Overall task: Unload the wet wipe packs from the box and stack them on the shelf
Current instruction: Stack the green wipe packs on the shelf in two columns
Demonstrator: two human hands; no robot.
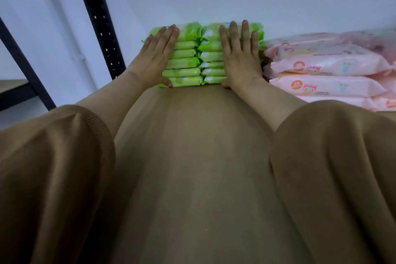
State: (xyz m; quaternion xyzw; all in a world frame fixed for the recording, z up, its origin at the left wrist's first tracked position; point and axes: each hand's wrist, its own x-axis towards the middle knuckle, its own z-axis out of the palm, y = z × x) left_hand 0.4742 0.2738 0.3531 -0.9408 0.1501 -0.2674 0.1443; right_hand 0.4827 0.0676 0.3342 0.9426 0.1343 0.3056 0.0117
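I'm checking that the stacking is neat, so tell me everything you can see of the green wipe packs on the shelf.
The green wipe packs stand in two side-by-side columns, roughly six or seven high, on the brown shelf board. Their wrappers look like glossy soft plastic with white patches, crimped ends meeting in the middle. The left hand and right hand press flat, fingers straight, on one column each. Close on the right lie pink packs.

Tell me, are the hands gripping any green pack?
No, the left hand and right hand both lie flat, fingers straight, against the stacked green packs.
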